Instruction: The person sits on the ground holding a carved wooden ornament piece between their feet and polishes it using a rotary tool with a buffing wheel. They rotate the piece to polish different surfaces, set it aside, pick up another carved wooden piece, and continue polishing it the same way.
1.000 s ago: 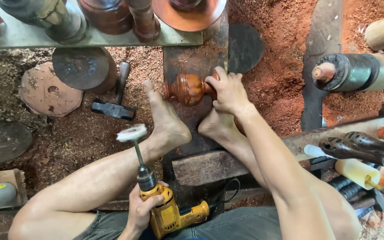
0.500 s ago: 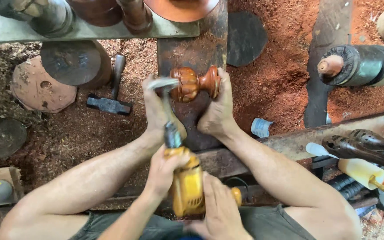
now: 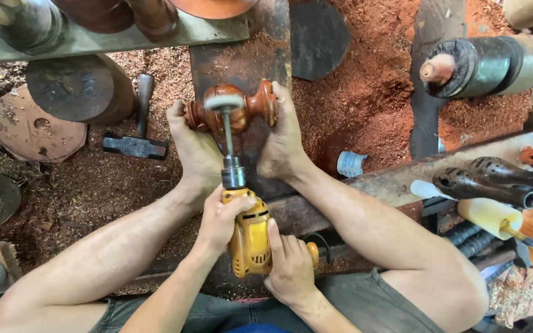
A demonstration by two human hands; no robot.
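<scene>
Nearest, the left hand (image 3: 220, 219) and right hand (image 3: 291, 268) both clasp the yellow drill (image 3: 249, 231). At twelve o'clock from it, its round buffing pad (image 3: 223, 102) meets the turned wooden piece (image 3: 248, 111), clamped between two bare feet (image 3: 195, 145). A hammer (image 3: 134, 139) lies at nine o'clock on sawdust.

We hold the yellow drill (image 3: 249, 237) in both hands: left hand (image 3: 220, 219) on the front of the body, right hand (image 3: 291, 268) at the back. Its round buffing pad (image 3: 223, 102) sits on the turned wooden piece (image 3: 232, 112), which both feet clamp from the sides. Hammer (image 3: 136, 132) lies in the sawdust to the left.
</scene>
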